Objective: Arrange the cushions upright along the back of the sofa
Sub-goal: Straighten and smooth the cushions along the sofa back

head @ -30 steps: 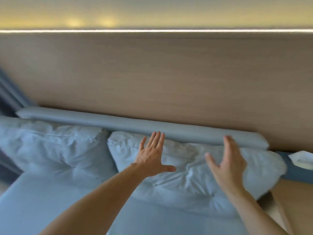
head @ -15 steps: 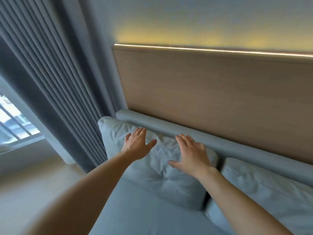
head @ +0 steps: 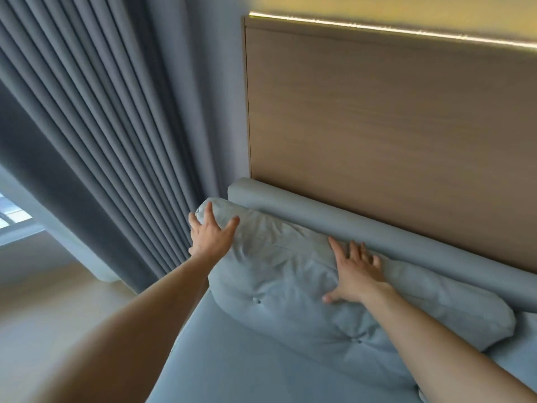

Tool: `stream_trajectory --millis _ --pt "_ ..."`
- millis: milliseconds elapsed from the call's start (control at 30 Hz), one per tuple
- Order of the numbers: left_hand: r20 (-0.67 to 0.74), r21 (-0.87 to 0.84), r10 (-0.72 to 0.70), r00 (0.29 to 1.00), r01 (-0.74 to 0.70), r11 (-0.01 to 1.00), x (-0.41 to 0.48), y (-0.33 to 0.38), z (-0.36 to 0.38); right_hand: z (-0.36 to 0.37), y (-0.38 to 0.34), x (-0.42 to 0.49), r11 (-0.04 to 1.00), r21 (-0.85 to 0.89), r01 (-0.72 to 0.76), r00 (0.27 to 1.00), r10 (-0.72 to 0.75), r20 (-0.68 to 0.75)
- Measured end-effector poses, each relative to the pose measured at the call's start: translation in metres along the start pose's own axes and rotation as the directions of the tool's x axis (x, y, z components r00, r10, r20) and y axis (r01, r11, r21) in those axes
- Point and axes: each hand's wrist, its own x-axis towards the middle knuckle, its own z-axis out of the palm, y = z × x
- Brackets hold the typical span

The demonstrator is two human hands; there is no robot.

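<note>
A: Quick pass, near first. What's closest?

B: Two bare forearms coming in from the bottom edge, over the pale blue sofa seat (head: 232,359). The seat fills the near middle. Light floor (head: 43,309) to the near left.

A: Hands?

B: Left hand (head: 209,237) is spread wide, fingers apart and thumb out, palm against the far-left corner of the cushion (head: 279,274). It isn't closed around anything, just flat contact at that top corner. Right hand (head: 355,274) is also fully spread, palm down, pressing on the cushion's upper edge just in front of the backrest. No grasp there either.

A: Where's the cushion?

B: On the seat at the sofa's left end, leaning back against the sofa back roll (head: 377,231). Top edge touches the roll. Pale blue, rumpled, two tufting buttons visible on its front face. It stands tilted back rather than dead upright.

A: Any other cushion?

B: A sliver of a second cushion (head: 520,344) at the right edge, just beside the first one. Mostly cut off, can't tell how it stands.

A: Farther back?

B: Wood wall panel (head: 392,126) rises right behind the back roll, with a lit strip (head: 392,30) along its top. Left of it, a grey pleated curtain (head: 96,126) hangs down to the floor, close beside the sofa's left end. Bit of window (head: 11,213) at the far-left edge.
</note>
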Motion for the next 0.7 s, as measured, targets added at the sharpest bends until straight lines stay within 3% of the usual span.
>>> stream_trajectory --millis 133,400,700 --pt "0.014 -0.056 -0.007 1.0 0.008 0.998 0.023 0.001 0.006 0.01 0.007 0.001 0.999 -0.031 0.018 0.997 -0.02 -0.079" --pt "0.004 0.024 0.066 0.998 -0.066 0.998 0.036 0.007 0.027 0.02 0.013 -0.001 1.0 -0.024 0.016 0.979 -0.021 -0.202" --pt "0.008 0.016 0.131 0.991 -0.131 0.991 0.013 0.029 0.055 0.021 0.043 -0.017 0.999 -0.018 -0.041 0.972 0.035 -0.233"
